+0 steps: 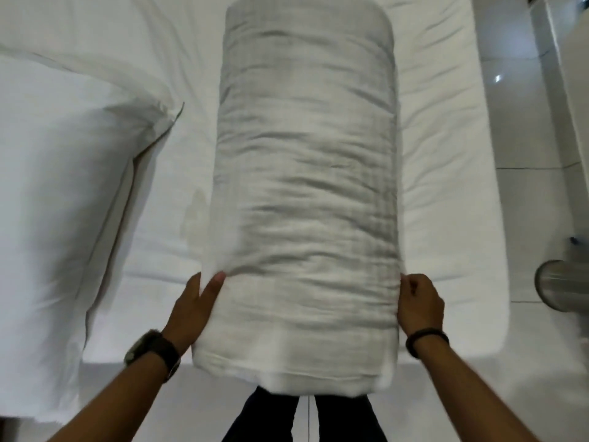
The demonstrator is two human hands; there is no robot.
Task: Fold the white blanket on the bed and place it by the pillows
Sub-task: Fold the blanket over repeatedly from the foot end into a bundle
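Holding: we grip the folded white blanket [302, 193] by its near end, lengthwise along the bed [446, 186].
Left hand [191, 311]: we clasp the blanket's left edge, thumb on top.
Right hand [419, 303]: fingers curled, pinching the right edge.
Pillow [63, 193]: just left of the blanket, apart.
Floor [535, 154]: glossy tiles past the bed's right side.

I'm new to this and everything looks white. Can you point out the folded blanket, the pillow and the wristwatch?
folded white blanket [306, 193]: head view, middle of its top face.
pillow [60, 199]: head view, centre of its white case.
wristwatch [153, 349]: head view, dark strap on the left wrist.
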